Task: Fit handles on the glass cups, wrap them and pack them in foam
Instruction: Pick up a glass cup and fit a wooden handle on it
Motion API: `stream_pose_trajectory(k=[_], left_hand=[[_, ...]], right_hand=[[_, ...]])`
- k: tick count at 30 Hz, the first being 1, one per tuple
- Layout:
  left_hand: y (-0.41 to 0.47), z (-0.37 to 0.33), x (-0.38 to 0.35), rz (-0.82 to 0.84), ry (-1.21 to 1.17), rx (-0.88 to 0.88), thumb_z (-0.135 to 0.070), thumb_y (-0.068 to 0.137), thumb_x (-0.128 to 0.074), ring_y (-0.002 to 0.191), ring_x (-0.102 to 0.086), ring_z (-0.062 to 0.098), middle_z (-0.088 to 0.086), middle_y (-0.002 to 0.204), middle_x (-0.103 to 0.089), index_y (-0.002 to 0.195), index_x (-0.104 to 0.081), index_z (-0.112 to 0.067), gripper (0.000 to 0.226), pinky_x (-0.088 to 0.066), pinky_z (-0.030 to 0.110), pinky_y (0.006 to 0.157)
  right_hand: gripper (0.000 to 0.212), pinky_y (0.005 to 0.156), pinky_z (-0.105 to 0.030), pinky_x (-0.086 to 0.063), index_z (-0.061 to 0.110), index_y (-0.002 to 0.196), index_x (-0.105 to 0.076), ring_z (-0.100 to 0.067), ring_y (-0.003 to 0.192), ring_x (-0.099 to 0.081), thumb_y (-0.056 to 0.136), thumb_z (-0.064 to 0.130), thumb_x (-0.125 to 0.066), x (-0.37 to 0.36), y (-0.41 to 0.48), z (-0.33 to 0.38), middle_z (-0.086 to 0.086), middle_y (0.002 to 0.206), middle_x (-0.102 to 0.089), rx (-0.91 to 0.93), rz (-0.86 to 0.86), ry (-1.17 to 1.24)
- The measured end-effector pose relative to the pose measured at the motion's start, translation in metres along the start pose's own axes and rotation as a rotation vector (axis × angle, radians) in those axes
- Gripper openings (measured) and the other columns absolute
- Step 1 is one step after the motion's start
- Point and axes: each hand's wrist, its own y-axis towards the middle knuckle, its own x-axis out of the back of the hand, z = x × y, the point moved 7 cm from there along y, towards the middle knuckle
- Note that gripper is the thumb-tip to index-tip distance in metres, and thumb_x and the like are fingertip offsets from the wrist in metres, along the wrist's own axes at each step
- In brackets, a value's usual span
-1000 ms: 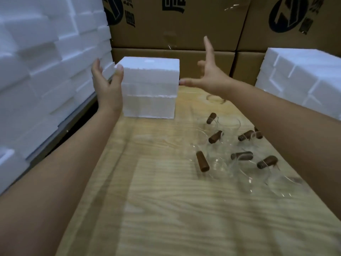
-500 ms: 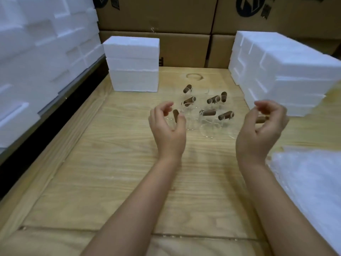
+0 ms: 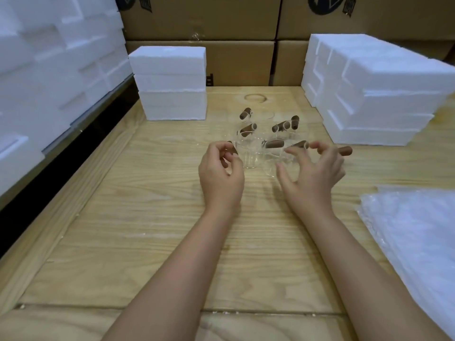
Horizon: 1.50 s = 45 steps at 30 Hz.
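Nearest, two bare forearms reach out over the pale wood-grain table. At its near right edge lies a stack of clear bubble-wrap sheets, probably kept close for the wrapping step.

Further out, the left hand has its fingers curled in. Thumb and forefinger are drawn together right by the tip of a short brown cylindrical handle; whether they pinch it or only hover beside it cannot be told. The right hand is spread wide with bent, claw-like fingers above the nearest glass and has hold of nothing.

Just past the fingertips, mid-table, stands the cluster of small clear glass cups. Each one that can be made out carries a brown handle jutting sideways, so fitting looks done for these. Both hands seem poised to pick one out for wrapping. Another brown handle shows beyond the right hand, its cup too faint to make out.

Behind the cups, at the far left of the table, sits a square stack of white foam blocks. A larger pile of white foam pieces stands at the far right, which I judge to be packing stock. A wall of white foam rises off the table's left side, and brown cardboard cartons close the back.
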Motion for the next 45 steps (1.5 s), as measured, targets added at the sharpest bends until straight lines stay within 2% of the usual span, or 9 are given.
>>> stream_pose_trajectory(k=[5, 14, 19, 25, 29, 33, 39, 42, 45], left_hand=[[-0.007, -0.012, -0.013, 0.149, 0.139, -0.152, -0.01, 0.075, -0.058, 0.075, -0.044, 0.002, -0.002, 0.083, -0.052, 0.105, -0.06, -0.009, 0.03, -0.047, 0.04, 0.082], [-0.023, 0.0, -0.038, 0.503, 0.358, -0.15, -0.025, 0.074, -0.071, 0.121, -0.044, 0.023, 0.002, 0.137, -0.042, 0.147, -0.026, -0.016, 0.087, -0.038, 0.037, 0.105], [-0.018, 0.002, -0.033, 0.444, 0.327, -0.107, -0.032, 0.073, -0.076, 0.105, -0.037, 0.008, -0.01, 0.113, -0.049, 0.145, -0.032, -0.019, 0.085, -0.03, 0.02, 0.093], [-0.019, -0.022, -0.023, 0.273, 0.219, -0.327, -0.028, 0.064, -0.088, 0.091, -0.046, 0.012, -0.001, 0.106, -0.061, 0.125, -0.054, -0.006, 0.074, -0.034, 0.009, 0.083], [-0.02, -0.03, -0.024, 0.262, 0.193, -0.416, -0.03, 0.062, -0.09, 0.1, -0.053, 0.016, 0.003, 0.113, -0.063, 0.125, -0.055, -0.005, 0.076, -0.041, 0.02, 0.09], [-0.017, -0.018, -0.03, 0.377, 0.042, -0.216, -0.028, 0.062, -0.09, 0.116, -0.056, 0.013, -0.005, 0.124, -0.057, 0.138, -0.042, -0.016, 0.09, -0.043, 0.024, 0.099], [-0.016, -0.008, -0.04, 0.5, -0.068, -0.057, -0.013, 0.065, -0.088, 0.102, -0.064, 0.012, -0.015, 0.112, -0.06, 0.125, -0.053, -0.016, 0.069, -0.053, 0.042, 0.088], [-0.016, -0.009, -0.04, 0.482, -0.042, -0.074, -0.015, 0.064, -0.089, 0.092, -0.066, 0.013, -0.004, 0.103, -0.066, 0.127, -0.054, -0.013, 0.072, -0.053, 0.039, 0.089], [-0.016, -0.011, -0.04, 0.478, -0.012, -0.133, -0.012, 0.062, -0.087, 0.076, -0.063, 0.008, -0.014, 0.088, -0.063, 0.12, -0.051, -0.038, 0.073, -0.053, 0.024, 0.081]], right_hand=[[0.016, 0.098, -0.044, -0.023, 0.014, 0.096, -0.071, -0.039, 0.121, -0.037, 0.083, 0.021, -0.07, -0.009, -0.001, 0.0, -0.019, 0.124, -0.045, 0.03, 0.061, -0.033], [0.006, 0.099, -0.036, -0.035, 0.012, 0.085, -0.072, -0.024, 0.108, -0.04, 0.08, 0.01, -0.072, -0.014, -0.011, 0.021, -0.009, 0.112, -0.044, 0.245, 0.19, 0.288], [0.009, 0.095, -0.05, -0.039, 0.016, 0.087, -0.074, -0.018, 0.11, -0.038, 0.079, 0.019, -0.072, -0.008, -0.018, 0.033, -0.005, 0.11, -0.045, 0.274, 0.171, 0.364], [0.034, 0.099, -0.012, -0.031, 0.016, 0.126, -0.054, -0.013, 0.115, -0.045, 0.096, 0.03, -0.048, 0.004, -0.005, 0.012, 0.0, 0.122, -0.044, 0.02, 0.043, 0.514], [0.01, 0.073, -0.02, -0.044, 0.02, 0.103, -0.054, -0.001, 0.075, -0.054, 0.1, 0.022, -0.045, -0.007, -0.002, -0.006, 0.008, 0.088, -0.059, -0.195, 0.064, 0.7], [0.018, 0.066, -0.014, -0.039, 0.029, 0.087, -0.046, 0.007, 0.065, -0.05, 0.101, 0.018, -0.038, -0.005, -0.001, -0.007, 0.017, 0.072, -0.055, -0.176, -0.023, 0.763], [0.017, 0.068, -0.006, -0.037, 0.024, 0.088, -0.044, 0.012, 0.069, -0.052, 0.1, 0.013, -0.039, -0.001, -0.004, -0.004, 0.015, 0.078, -0.05, -0.178, -0.062, 0.75], [0.011, 0.068, -0.006, -0.038, 0.028, 0.088, -0.043, 0.011, 0.07, -0.05, 0.097, 0.024, -0.049, -0.001, -0.006, 0.001, 0.009, 0.083, -0.052, -0.222, -0.061, 0.82], [0.026, 0.073, -0.014, -0.041, 0.031, 0.09, -0.04, 0.0, 0.079, -0.05, 0.085, 0.045, -0.061, -0.005, -0.01, 0.003, -0.002, 0.097, -0.05, -0.327, -0.022, 0.813]])
